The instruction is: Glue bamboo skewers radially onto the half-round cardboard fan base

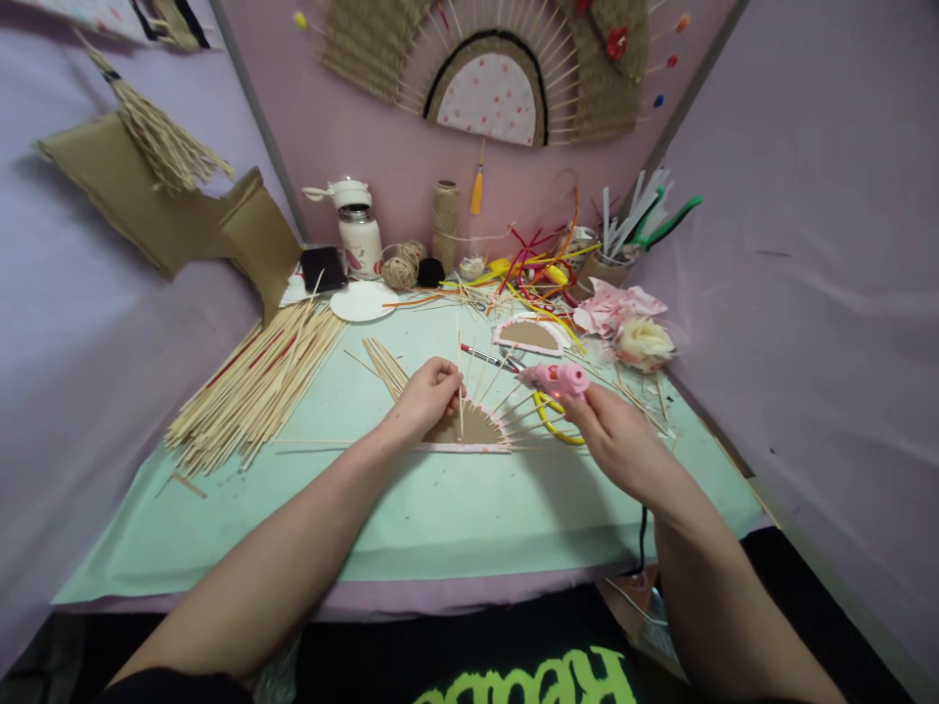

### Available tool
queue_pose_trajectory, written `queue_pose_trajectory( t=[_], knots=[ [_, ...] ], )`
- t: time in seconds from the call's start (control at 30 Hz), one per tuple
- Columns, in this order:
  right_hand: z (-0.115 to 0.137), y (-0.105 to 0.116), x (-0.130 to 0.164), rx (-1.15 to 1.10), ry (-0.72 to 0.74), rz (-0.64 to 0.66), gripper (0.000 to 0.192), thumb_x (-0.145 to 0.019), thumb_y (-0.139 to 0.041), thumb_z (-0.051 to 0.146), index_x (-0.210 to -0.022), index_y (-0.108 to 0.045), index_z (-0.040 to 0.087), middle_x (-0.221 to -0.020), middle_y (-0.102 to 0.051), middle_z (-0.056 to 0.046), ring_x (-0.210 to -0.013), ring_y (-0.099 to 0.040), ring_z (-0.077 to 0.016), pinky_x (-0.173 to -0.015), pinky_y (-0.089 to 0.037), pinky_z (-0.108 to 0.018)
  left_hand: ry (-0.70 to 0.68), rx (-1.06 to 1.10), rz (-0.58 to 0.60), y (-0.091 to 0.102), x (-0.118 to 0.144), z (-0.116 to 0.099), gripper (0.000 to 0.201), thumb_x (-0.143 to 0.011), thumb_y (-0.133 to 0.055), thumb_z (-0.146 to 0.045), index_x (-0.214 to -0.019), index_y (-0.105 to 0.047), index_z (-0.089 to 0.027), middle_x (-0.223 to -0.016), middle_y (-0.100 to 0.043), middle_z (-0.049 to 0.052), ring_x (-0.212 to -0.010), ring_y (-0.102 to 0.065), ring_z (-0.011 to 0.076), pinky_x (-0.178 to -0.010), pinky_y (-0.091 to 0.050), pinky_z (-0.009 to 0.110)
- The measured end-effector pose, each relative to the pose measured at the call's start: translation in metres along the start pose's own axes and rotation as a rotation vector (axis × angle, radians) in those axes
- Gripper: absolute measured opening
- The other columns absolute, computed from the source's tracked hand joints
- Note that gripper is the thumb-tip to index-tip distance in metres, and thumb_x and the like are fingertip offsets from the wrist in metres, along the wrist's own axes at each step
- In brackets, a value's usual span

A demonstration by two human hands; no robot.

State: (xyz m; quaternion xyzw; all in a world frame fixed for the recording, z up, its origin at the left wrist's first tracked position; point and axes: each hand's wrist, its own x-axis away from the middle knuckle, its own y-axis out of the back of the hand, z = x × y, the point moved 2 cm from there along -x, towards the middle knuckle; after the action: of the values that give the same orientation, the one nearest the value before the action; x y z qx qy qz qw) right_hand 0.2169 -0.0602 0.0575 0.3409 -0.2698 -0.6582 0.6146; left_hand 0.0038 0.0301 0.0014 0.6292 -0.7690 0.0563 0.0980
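Lilac walls close in around your mint-green table (440,518), and a big pile of bamboo sticks (256,386) lies well off to the left of your fingers. Between your two hands sits the brown cardboard half-circle (473,427), sticks fanning out from it. Your left hand (424,396) pinches one upright stick (459,376) on that half-circle. Your right hand (620,435) wraps closed around the pink glue gun (556,378), nozzle pointing towards your left fingertips.

Bare forearms; black top, green lettering on front.
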Motion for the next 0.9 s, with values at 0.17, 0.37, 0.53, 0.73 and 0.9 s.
queue_pose_trajectory(
  t=[0.17, 0.37, 0.53, 0.73, 0.9],
  knots=[
    [-0.03, 0.026, 0.014, 0.131, -0.029, -0.185, 0.054, -0.095, -0.033, 0.065, -0.086, -0.063, 0.021, -0.082, -0.064, -0.011, -0.078, -0.055, -0.0254, -0.071, -0.039, -0.034, 0.002, -0.007, 0.001, 0.001, -0.001, 0.001, 0.006, -0.087, -0.055, -0.016, -0.083, -0.052, -0.019, -0.064, -0.061, -0.005, -0.046, -0.048, 0.005, -0.047, -0.039, 0.017],
    [-0.116, 0.045, 0.033, 0.516, -0.225, -0.295, 0.048, -0.094, -0.04, 0.059, -0.095, -0.065, 0.018, -0.079, -0.064, -0.012, -0.07, -0.054, -0.0256, -0.064, -0.036, -0.035, -0.034, -0.038, -0.001, 0.005, -0.002, -0.005, 0.005, -0.087, -0.055, -0.023, -0.085, -0.053, -0.019, -0.065, -0.059, -0.006, -0.047, -0.046, 0.0048, -0.045, -0.035, 0.016],
    [-0.16, 0.037, 0.043, 0.828, -0.274, -0.268, 0.049, -0.096, -0.038, 0.05, -0.101, -0.066, 0.009, -0.089, -0.065, -0.02, -0.08, -0.056, -0.0312, -0.074, -0.04, -0.04, -0.155, -0.194, 0.082, -0.001, -0.007, -0.029, 0.006, -0.085, -0.057, -0.023, -0.085, -0.056, -0.018, -0.066, -0.062, -0.004, -0.049, -0.048, 0.0062, -0.047, -0.037, 0.018],
    [-0.164, 0.021, 0.043, 0.879, -0.301, -0.219, 0.046, -0.095, -0.046, 0.043, -0.107, -0.066, 0.004, -0.092, -0.064, -0.022, -0.088, -0.057, -0.0347, -0.081, -0.042, -0.042, -0.307, -0.731, 0.209, -0.029, -0.028, -0.052, 0.01, -0.085, -0.059, -0.024, -0.086, -0.065, -0.017, -0.074, -0.07, 0.0, -0.06, -0.058, 0.0105, -0.058, -0.043, 0.022],
    [-0.162, 0.027, 0.055, 0.84, -0.285, -0.265, 0.055, -0.09, -0.056, 0.048, -0.119, -0.063, 0.001, -0.104, -0.062, -0.027, -0.094, -0.057, -0.0396, -0.083, -0.044, -0.048, -0.324, -1.206, 0.264, -0.052, -0.046, -0.053, 0.011, -0.085, -0.061, -0.021, -0.087, -0.071, -0.017, -0.082, -0.075, 0.003, -0.076, -0.066, 0.0151, -0.068, -0.045, 0.024]
  ],
)
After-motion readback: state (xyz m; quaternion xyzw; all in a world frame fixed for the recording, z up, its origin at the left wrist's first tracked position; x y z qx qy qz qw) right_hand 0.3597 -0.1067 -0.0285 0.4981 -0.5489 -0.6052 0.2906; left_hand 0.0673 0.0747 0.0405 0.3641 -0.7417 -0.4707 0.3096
